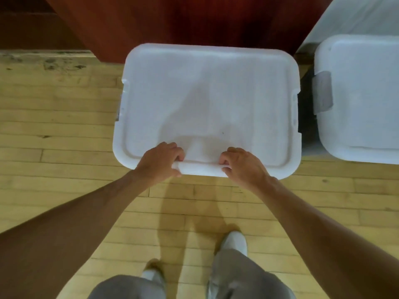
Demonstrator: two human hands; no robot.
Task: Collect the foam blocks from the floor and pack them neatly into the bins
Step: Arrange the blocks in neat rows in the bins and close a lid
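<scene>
A white plastic bin with its white lid (207,100) on stands on the wooden floor in front of me. My left hand (162,159) grips the lid's near edge, fingers curled over the rim and thumb below it. My right hand (241,162) grips the same edge a little to the right, in the same way. A second white lidded bin (362,100) with a grey latch stands to the right, apart from the first. No foam blocks are in view; the bins' insides are hidden by the lids.
A dark red wooden panel (183,22) rises behind the bins. Pale wood flooring (54,126) stretches to the left and toward me. My feet in white shoes (235,241) stand just short of the near bin.
</scene>
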